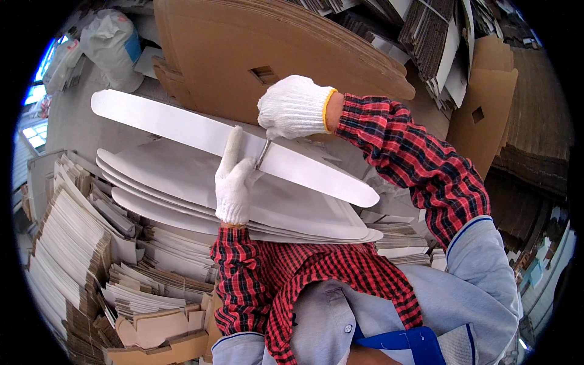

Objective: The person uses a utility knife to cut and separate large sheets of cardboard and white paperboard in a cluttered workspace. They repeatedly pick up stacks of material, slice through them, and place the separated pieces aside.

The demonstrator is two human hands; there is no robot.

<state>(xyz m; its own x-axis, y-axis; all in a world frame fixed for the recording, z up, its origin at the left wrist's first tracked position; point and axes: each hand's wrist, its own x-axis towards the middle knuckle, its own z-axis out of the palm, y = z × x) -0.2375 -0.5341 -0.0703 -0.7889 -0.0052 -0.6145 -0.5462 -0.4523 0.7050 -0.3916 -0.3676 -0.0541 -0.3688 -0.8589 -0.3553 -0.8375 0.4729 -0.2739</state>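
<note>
A long white cardboard strip [164,125] with rounded ends slants across a stack of curved white cardboard sheets [292,207]. My left hand [234,188], in a white knit glove, holds the strip near its middle. Its index finger stretches across the top face and the thumb points toward the right; the other fingers are hidden. Above the strip's far edge, my gloved right hand [295,108] is closed in a fist around a thin grey metal tool [263,154]. The tool's shaft slants down over the strip beside my left thumb; its handle is hidden in the glove.
A large stack of brown cardboard [219,55] with a diamond cutout lies beyond my hands. Bundled cardboard pieces [429,42] sit at the far right. Rows of cut cardboard [73,255] fill the near left. White sacks [112,48] stand at the far left.
</note>
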